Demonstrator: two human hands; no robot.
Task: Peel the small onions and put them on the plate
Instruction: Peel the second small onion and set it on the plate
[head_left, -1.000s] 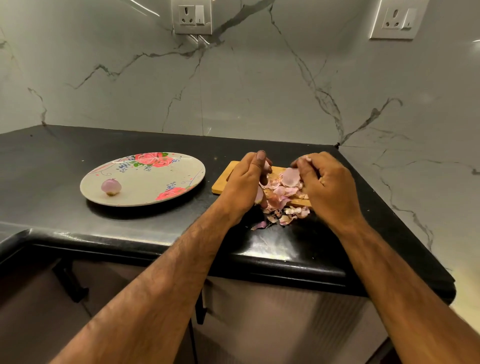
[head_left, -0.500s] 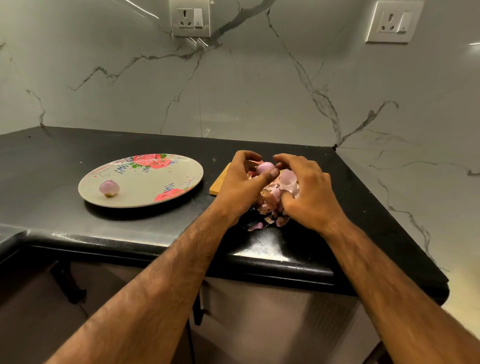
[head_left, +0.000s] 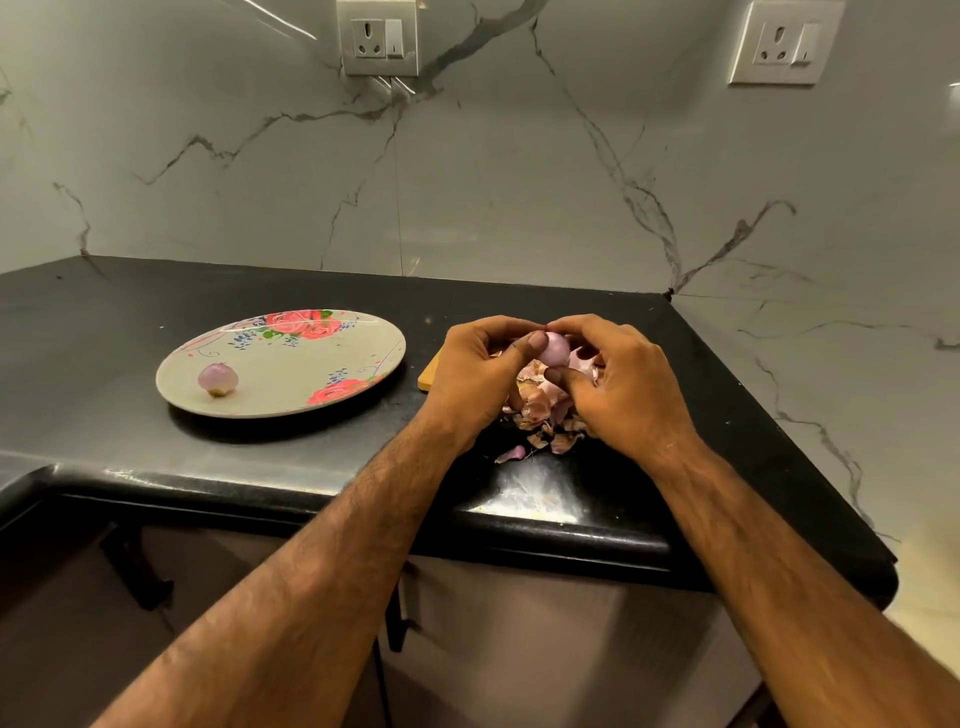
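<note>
Head view: small onion (head_left: 554, 347) pinched between left hand (head_left: 475, 376) and right hand (head_left: 618, 387).

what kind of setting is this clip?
Probably a home kitchen: black stone countertop over cabinets, marble-look backsplash with wall sockets, floral plate and onion peels.

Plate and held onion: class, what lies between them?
In the head view: a strip of black counter, a corner of the wooden board, then the left hand gripping the onion.

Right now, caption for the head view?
Left hand and right hand hold a small onion above the skins; peeled onion on the plate.
</note>
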